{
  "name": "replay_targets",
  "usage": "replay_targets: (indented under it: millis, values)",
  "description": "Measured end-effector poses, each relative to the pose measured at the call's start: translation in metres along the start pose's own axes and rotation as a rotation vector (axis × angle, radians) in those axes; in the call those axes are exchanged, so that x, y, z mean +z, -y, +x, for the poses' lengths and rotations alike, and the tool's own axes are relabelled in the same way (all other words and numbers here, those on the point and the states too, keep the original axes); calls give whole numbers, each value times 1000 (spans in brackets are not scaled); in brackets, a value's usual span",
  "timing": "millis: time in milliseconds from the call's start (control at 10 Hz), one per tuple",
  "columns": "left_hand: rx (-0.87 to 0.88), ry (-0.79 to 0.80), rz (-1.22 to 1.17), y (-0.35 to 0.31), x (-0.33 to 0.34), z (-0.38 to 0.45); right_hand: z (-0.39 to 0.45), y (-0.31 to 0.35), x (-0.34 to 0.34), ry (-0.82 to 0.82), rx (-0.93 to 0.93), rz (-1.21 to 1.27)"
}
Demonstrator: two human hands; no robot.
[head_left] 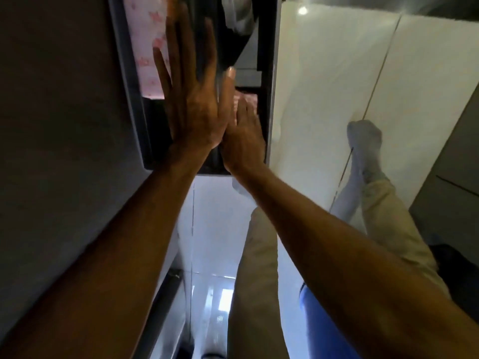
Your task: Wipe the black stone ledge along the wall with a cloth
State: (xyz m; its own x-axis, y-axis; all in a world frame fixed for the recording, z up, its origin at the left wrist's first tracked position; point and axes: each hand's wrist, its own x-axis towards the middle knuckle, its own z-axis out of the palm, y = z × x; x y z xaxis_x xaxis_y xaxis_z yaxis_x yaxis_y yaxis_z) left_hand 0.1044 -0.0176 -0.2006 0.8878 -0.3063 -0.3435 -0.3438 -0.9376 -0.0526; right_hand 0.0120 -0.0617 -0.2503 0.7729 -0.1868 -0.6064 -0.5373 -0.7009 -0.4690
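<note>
**Two bare hands working at a dark ledge beside a grey wall**

A person is looking steeply down while reaching both arms forward over a glossy white tiled floor. The left hand is spreading flat and wide, fingers extended and slightly blurred, lying against the dark strip where the black stone ledge is running along the grey wall. It is gripping nothing that can be seen. The right hand is sitting just beside it, touching the left at the heel of the palm, with its fingers pointing forward onto a pale pink patch that may be the cloth; whether the fingers are curling around it or only pressing on it cannot be told, as the left thumb is covering part of the view.

A pink-and-white patterned sheet is lying along the wall side of the ledge, partly hidden behind the left fingers. No container can be made out on the ledge, and the blurred pale shape at its far end cannot be identified.

Below, the person's beige trousers and a grey sock are showing over the reflective floor.
</note>
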Motion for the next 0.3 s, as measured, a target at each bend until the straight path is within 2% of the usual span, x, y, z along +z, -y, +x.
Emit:
replay_targets:
  millis: [100,200,300]
  values:
    - [12,-12,-27,-1,1,-2,-11,-5,7,89,12,-23]
    - [48,112,-13,3,-27,0,-35,11,-44,187,-63,42]
    - [93,134,15,4,-61,-22,-81,22,-110,173,-143,38]
